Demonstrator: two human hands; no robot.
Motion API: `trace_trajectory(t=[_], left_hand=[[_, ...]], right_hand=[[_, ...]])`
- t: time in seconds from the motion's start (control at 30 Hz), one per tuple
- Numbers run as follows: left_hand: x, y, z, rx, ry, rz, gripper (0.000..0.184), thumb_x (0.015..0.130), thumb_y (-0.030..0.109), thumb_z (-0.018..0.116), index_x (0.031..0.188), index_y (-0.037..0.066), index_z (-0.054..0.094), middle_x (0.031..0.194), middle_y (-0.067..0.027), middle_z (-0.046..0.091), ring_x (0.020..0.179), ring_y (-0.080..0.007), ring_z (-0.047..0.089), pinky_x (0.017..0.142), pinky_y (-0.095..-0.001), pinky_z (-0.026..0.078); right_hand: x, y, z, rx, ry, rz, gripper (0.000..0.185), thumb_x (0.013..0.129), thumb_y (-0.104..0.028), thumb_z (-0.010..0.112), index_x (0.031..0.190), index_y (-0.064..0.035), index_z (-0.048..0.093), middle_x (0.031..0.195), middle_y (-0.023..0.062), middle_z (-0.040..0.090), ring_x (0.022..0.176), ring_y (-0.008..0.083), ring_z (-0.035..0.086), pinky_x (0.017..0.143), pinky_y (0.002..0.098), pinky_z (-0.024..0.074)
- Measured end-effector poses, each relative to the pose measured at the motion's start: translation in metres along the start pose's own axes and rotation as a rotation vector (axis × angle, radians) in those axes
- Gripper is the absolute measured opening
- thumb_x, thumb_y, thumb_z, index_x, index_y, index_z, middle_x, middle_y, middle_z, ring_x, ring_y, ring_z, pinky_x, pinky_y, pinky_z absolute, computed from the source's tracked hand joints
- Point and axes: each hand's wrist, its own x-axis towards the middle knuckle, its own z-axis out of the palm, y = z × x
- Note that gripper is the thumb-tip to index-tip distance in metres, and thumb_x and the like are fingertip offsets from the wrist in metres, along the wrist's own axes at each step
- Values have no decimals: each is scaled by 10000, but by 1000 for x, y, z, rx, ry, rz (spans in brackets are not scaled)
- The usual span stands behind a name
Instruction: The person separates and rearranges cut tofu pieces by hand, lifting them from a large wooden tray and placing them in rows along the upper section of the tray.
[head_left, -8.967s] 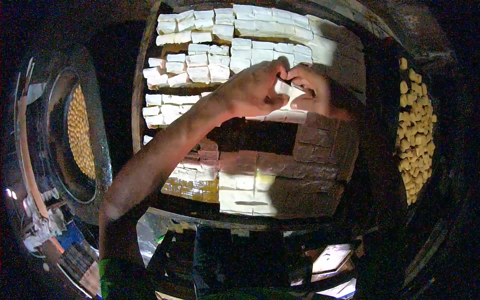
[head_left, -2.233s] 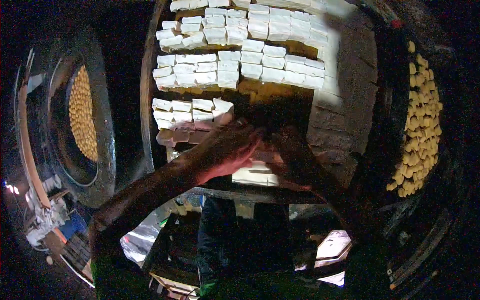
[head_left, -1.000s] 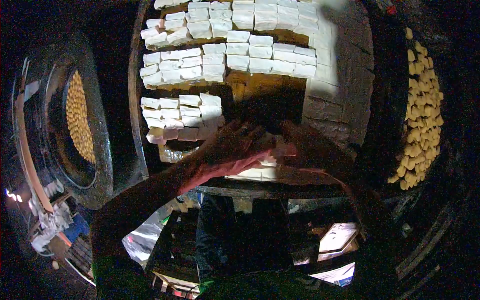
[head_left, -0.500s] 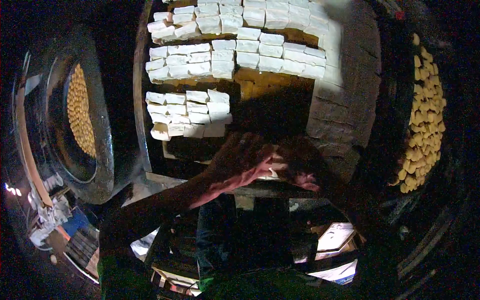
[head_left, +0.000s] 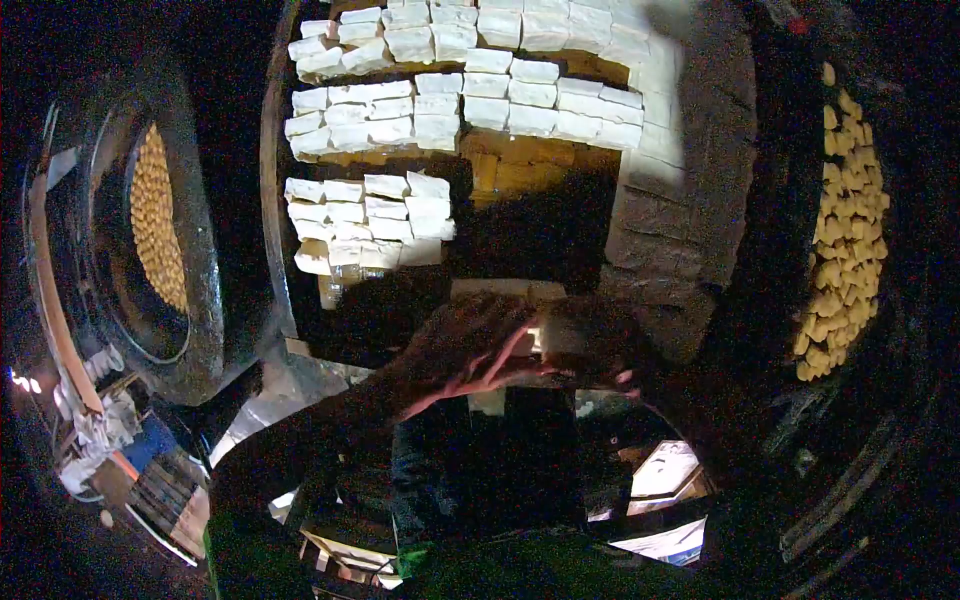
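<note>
My left hand (head_left: pixel 470 335) and my right hand (head_left: pixel 600 340) meet at the near edge of a dark tray, fingers curled in deep shadow. A pale tofu block (head_left: pixel 508 289) shows just beyond the fingertips, and a bright bit of white shows in the gap between the hands. Both hands appear closed around tofu, though shadow hides most of the grip. Rows of white cut tofu (head_left: pixel 370 220) lie to the left and farther back on the tray. More tofu slabs (head_left: pixel 660 235) line its right side, partly shaded.
To the left stands a round dark pan (head_left: pixel 205 300) holding small golden pieces (head_left: pixel 157 220). Golden-brown pieces (head_left: pixel 850 240) fill another vessel on the right. Crumpled pale material (head_left: pixel 105 425) and a slatted wooden piece (head_left: pixel 170 490) are at lower left.
Both hands have shifted slightly nearer to my body and stay close together. A pale tofu block now shows past the fingertips. The view has shifted slightly.
</note>
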Motion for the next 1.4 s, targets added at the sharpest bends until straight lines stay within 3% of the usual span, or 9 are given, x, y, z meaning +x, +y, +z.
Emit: trace_trajectory(t=[0.17, 0.43, 0.77, 0.87, 0.97, 1.07, 1.17, 1.23, 1.4], left_hand=[[-6, 0, 14, 46, -15, -61, 656, 865, 527, 671, 1247, 5, 563, 1127, -173, 625, 979, -358, 620, 809, -452, 519], [2, -12, 22, 254, -25, -220, 795, 828, 652, 629, 1176, -62, 592, 1193, -301, 537, 1061, -491, 508, 907, -581, 434], [4, 3, 12, 170, 33, -210, 747, 824, 648, 637, 1088, -49, 600, 1024, -242, 545, 980, -430, 534, 862, -523, 464], [-9, -2, 28, 181, -41, -225, 750, 824, 650, 637, 1108, -44, 600, 1090, -274, 557, 1005, -448, 549, 888, -510, 476], [-37, -20, 62, 681, 156, 129, 770, 824, 649, 640, 1139, -52, 592, 1192, -310, 544, 1055, -476, 551, 933, -502, 479], [-44, -24, 69, 719, 98, 149, 810, 814, 662, 644, 1181, -58, 581, 1266, -330, 519, 1118, -496, 535, 985, -537, 453], [-29, -16, 43, 711, 111, 197, 840, 803, 665, 656, 1226, -55, 559, 1256, -324, 523, 1124, -493, 531, 991, -570, 437], [-23, -14, 40, 153, 68, -62, 863, 793, 659, 673, 1261, -53, 535, 1284, -316, 512, 1149, -503, 517, 1011, -599, 414], [-23, -1, 32, 263, -82, -30, 776, 802, 626, 679, 1251, 8, 547, 1202, -240, 538, 1090, -437, 524, 928, -541, 450]], right_hand=[[1, -3, 11, -10, 53, 15, 838, 748, -542, 746, 1353, -21, 490, 1306, 250, 549, 1210, 429, 524, 1035, 482, 441], [-10, -3, 8, -20, 80, 35, 827, 745, -527, 749, 1351, -26, 493, 1307, 244, 549, 1205, 426, 527, 1032, 484, 441], [-10, -8, 10, -44, 81, 34, 814, 741, -508, 753, 1350, -32, 497, 1308, 236, 549, 1199, 422, 530, 1028, 485, 442], [-11, -7, 9, -49, 73, 32, 810, 740, -503, 755, 1350, -34, 498, 1308, 234, 549, 1197, 421, 530, 1027, 486, 443], [-11, -6, 7, -46, 68, 26, 807, 739, -497, 756, 1349, -36, 499, 1309, 231, 549, 1195, 420, 531, 1026, 486, 443], [-10, -5, 5, -48, 64, 19, 803, 738, -492, 757, 1349, -38, 501, 1309, 229, 549, 1193, 418, 532, 1025, 487, 443], [-7, -5, 4, -47, 59, 10, 799, 737, -486, 759, 1349, -40, 502, 1309, 226, 549, 1191, 417, 533, 1024, 487, 444], [-6, -7, 6, -47, 56, 3, 797, 736, -482, 760, 1348, -41, 503, 1310, 225, 549, 1190, 417, 533, 1023, 488, 444], [-8, -18, 18, -68, 56, 7, 791, 734, -473, 762, 1348, -45, 505, 1310, 221, 549, 1187, 415, 535, 1021, 488, 444]])
